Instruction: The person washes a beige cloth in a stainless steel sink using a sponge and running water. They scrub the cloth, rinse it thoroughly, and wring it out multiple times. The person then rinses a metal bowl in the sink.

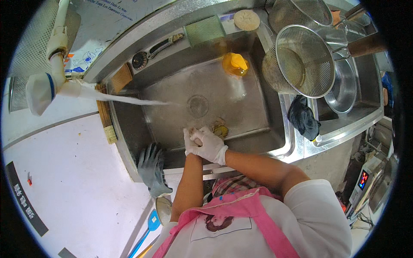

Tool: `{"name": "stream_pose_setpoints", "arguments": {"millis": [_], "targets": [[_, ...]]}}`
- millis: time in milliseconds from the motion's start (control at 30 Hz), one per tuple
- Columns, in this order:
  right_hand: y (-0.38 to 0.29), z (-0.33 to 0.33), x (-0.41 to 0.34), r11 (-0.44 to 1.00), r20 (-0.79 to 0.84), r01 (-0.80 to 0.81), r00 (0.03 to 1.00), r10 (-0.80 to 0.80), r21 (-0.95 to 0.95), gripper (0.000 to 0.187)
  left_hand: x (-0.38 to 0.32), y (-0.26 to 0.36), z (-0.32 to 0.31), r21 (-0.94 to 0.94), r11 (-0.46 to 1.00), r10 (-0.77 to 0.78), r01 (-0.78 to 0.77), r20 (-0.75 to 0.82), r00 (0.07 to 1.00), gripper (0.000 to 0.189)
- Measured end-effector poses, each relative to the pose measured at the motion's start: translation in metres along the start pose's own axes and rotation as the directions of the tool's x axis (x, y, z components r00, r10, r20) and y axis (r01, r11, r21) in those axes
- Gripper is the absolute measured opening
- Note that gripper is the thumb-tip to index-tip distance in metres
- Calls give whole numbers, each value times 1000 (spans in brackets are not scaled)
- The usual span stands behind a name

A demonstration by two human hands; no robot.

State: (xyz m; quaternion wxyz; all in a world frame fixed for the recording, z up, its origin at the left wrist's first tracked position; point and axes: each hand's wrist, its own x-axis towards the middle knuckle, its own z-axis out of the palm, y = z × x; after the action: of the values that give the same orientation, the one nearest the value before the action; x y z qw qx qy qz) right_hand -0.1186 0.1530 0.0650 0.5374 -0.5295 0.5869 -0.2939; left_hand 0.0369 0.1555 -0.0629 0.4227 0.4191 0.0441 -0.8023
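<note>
My left hand [192, 145] and my right hand [211, 143], both in thin white gloves, are pressed together over the near side of a stainless steel sink basin [164, 125]. A small pale brownish thing shows between the fingers, too hidden to name; which hand grips it I cannot tell. A yellow-green scrubbing pad [220, 131] lies on the basin floor just beyond my right hand. Water [138, 101] streams from a white pipe tap [69, 88] at the left into the basin. A yellow-capped bottle [237, 64] stands in the far right corner.
Wire mesh strainers [305, 61] and a metal bowl [343, 87] stand over the right basin. A black cloth or glove [303, 117] hangs on the divider. Grey gloves [151, 171] drape over the near left rim. A bundled-stick brush [105, 116] lies along the left rim, a green pad [205, 30] on the back ledge.
</note>
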Motion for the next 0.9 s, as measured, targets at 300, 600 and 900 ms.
{"name": "stream_pose_setpoints", "arguments": {"millis": [300,600,900], "targets": [[30,16,37,995,-102,-53,993,62,87,21,-21,11,80,67,991,-91,112,-261,961,38],[35,0,75,976,104,-159,979,176,-149,49,-28,0,87,-7,999,-51,54,-473,879,34],[104,-85,126,830,-473,-556,722,504,36,89,-55,71,51,99,941,291,-324,-724,626,73]]}}
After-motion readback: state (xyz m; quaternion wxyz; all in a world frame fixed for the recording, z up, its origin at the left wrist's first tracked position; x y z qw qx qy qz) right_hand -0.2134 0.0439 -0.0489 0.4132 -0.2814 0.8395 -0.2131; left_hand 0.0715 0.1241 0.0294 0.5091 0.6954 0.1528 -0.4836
